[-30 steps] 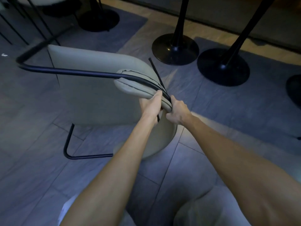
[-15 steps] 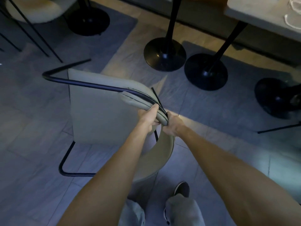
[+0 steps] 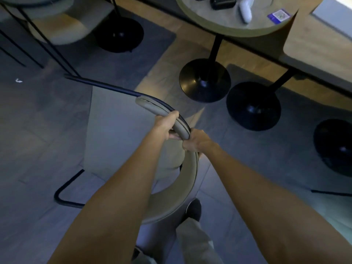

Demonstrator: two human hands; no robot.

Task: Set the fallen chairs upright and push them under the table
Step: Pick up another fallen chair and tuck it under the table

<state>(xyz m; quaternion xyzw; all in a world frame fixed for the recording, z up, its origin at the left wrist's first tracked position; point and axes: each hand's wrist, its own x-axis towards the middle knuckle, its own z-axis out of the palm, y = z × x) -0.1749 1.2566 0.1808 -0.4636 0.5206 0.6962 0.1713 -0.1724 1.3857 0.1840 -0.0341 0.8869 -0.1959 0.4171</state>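
Grey tiled floor [image 3: 38, 134], dim room. My left grip [image 3: 165, 125] and right grip [image 3: 194, 142] both curl tightly around the curved backrest rim of the beige padded black-framed chair [image 3: 118, 134], which sits before me, apart from the round grey worktop [image 3: 219, 25].

No legible text, brand or number is visible. One marking only: a blue card [image 3: 279, 15] lying flat on the round table [image 3: 228, 30] carries a pale panel with a square code pattern, too blurred to read.
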